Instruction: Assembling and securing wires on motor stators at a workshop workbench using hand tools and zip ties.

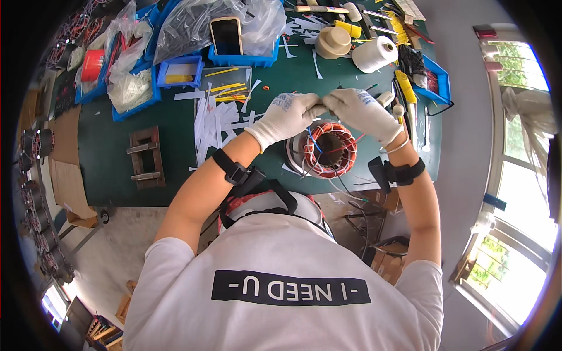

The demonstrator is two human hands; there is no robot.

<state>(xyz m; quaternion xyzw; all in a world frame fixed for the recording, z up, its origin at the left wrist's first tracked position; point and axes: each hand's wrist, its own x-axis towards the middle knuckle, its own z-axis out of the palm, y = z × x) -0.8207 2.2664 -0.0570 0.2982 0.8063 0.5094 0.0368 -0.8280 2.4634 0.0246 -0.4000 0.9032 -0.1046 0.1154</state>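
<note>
- White T-shirt (281, 251) with a black printed panel, filling the bottom centre of the frame.
- Stator (329, 150), a grey metal ring with orange windings laced in white, on the green table (105, 167), slightly right of the frame's centre; its bore shows.
- Blue wire (314, 140) at the ring's left side and red wire (358, 139) at its right.
- Left hand (290, 114) and right hand (364, 113), both in white gloves, meeting just above the stator in the frame; fingers curled, tips pressed together; I cannot tell whether they pinch anything.
- White paper strips (212, 124) scattered left of centre, yellow strips (228, 92) near them.
- White thread spool (374, 54) beside beige spool (333, 43), upper right of centre.
- Dark phone (226, 36) over a blue bin (246, 60), top centre-left.
- Wooden frame (144, 147) lying at left.
</note>
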